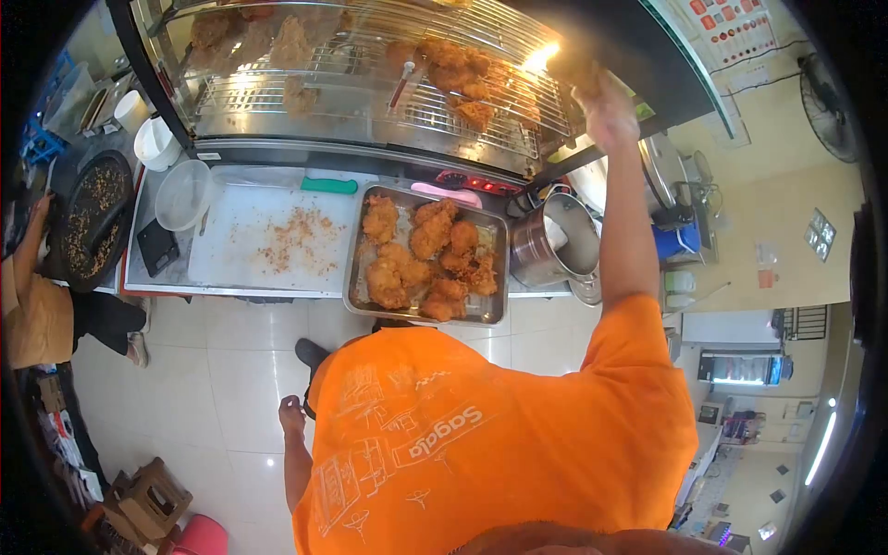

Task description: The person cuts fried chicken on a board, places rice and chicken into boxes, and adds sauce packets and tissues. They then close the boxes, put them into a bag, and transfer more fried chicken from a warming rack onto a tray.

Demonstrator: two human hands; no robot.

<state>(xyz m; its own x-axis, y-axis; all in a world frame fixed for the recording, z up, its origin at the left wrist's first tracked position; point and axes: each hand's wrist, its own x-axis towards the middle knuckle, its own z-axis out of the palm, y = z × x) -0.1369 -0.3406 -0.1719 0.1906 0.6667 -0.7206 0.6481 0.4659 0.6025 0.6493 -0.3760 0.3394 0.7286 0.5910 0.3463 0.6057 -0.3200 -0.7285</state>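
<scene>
My right hand point(609, 118) is raised at the right end of the glass food warmer point(370, 153), beside its bright lamp. Motion and glare smear its fingers, and I cannot tell what it holds. Pieces of fried chicken point(453, 69) lie on the wire rack point(351, 74) nearby. Low at my side hangs my left hand point(291, 413), small in view with its fingers curled in. In front of my body, a metal tray point(352, 268) of fried chicken pieces point(398, 275) reaches over the counter's front edge.
Left of the tray, a white cutting board point(217, 250) carries crumbs and a green-handled knife point(329, 185). A clear plastic bowl point(183, 196) and black scale point(157, 246) stand farther left. A steel pot point(538, 248) is at right. Another person's arm point(32, 236) shows at far left.
</scene>
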